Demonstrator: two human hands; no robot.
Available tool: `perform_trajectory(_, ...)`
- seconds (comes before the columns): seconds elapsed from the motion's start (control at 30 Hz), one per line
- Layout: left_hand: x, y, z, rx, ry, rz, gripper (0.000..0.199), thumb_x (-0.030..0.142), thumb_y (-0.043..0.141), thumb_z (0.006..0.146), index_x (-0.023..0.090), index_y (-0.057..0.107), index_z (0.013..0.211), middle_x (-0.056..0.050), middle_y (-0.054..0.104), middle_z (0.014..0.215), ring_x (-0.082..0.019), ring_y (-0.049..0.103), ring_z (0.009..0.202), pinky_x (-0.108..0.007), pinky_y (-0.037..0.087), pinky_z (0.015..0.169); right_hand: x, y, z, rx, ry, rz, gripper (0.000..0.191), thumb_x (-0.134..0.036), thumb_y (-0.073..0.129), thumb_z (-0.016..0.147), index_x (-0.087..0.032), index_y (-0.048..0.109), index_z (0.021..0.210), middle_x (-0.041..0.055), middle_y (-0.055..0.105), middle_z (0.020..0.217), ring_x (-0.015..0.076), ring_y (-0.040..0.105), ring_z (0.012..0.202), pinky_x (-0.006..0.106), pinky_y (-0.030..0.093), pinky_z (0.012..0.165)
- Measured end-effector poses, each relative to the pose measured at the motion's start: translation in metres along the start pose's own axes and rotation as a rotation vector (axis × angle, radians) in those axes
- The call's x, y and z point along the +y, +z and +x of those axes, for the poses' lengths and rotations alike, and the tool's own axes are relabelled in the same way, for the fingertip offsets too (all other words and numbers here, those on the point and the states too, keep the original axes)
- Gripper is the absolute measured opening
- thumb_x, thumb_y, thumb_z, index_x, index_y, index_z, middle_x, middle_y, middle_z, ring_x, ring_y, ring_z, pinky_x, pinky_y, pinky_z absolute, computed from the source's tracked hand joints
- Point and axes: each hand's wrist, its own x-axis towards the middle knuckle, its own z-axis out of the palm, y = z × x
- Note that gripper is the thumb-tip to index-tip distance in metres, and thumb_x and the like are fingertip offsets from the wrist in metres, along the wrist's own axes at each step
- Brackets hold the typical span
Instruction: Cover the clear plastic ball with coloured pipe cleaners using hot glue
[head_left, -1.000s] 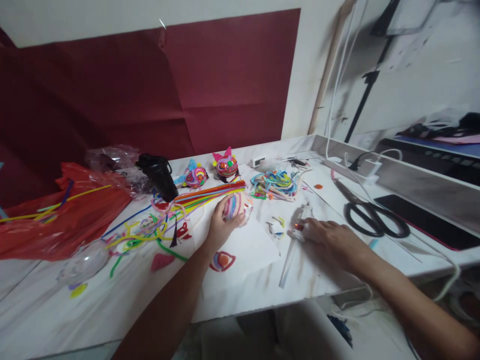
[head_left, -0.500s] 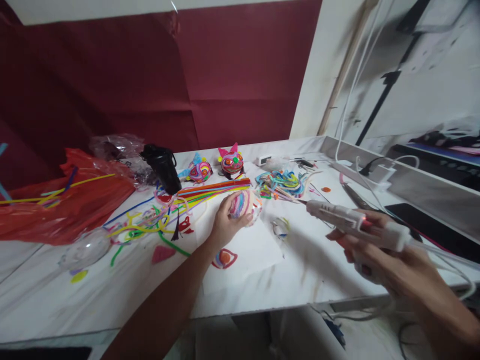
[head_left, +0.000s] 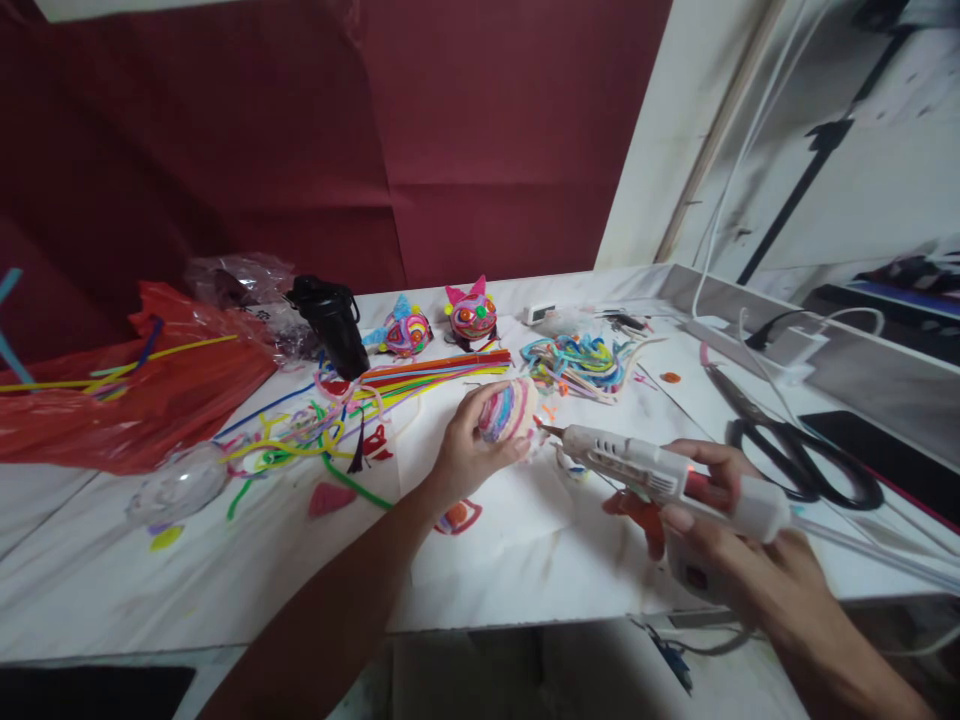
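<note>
My left hand (head_left: pixel 471 448) grips a round ball (head_left: pixel 508 412) with pink, blue and cream stripes, holding it above a white sheet (head_left: pixel 487 555). A white glue gun (head_left: pixel 630 462) is in my right hand (head_left: pixel 720 520), my fingers wrapped round its handle. The gun's nozzle points left and is close to the ball's right side; whether they touch I cannot tell. Below my left hand lies a red-rimmed piece with an orange centre (head_left: pixel 457 516). Beyond the ball is a bundle of coloured pipe cleaners (head_left: pixel 435 370).
Two decorated heads (head_left: pixel 407 332) (head_left: pixel 472 312) and a black bottle (head_left: pixel 328 325) stand at the back. Tangled strands (head_left: pixel 581 360) lie right of centre. Large scissors (head_left: pixel 795 450) and a dark phone (head_left: pixel 877 450) lie at the right. A red plastic bag (head_left: pixel 150 400) spreads across the left.
My right hand has moved the glue gun left, bringing its nozzle near the ball. The ball is turned slightly in my left hand. The scissors' handles are now uncovered.
</note>
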Motion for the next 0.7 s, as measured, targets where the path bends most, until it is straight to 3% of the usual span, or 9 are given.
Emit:
perform_trajectory(0.13,0.003,0.001,0.000,-0.009,0.012,0.009,0.066,0.040,0.074,0.076,0.021,0.050,0.134,-0.012,0.052,0.140,-0.029,0.049,0.131,-0.039,0.039,0.111,0.006,-0.002,0.003,-0.049,-0.049,-0.004,0.052,-0.053,0.076,0.066,-0.030,0.049,0.104,0.0029,0.077,0.073,0.0201,0.063,0.050,0.028,0.048,0.045)
perform_trajectory(0.3,0.007,0.002,0.000,-0.001,0.006,0.013,0.065,0.041,0.075,0.074,0.021,0.052,0.132,-0.012,0.053,0.138,-0.029,0.051,0.128,-0.041,0.040,0.110,0.001,0.005,-0.001,0.008,0.015,0.052,0.051,-0.052,0.075,0.067,-0.031,0.048,0.105,0.0019,0.077,0.077,0.0249,0.072,0.070,0.027,0.049,0.051)
perform_trajectory(0.7,0.011,0.003,0.000,0.017,0.013,0.019,0.062,0.035,0.075,0.073,0.020,0.053,0.128,-0.012,0.055,0.135,-0.029,0.052,0.126,-0.041,0.040,0.109,0.001,0.005,-0.006,-0.017,0.029,-0.017,0.052,-0.058,0.072,0.068,-0.031,0.045,0.104,0.0008,0.076,0.073,0.0234,0.070,0.067,0.027,0.045,0.053)
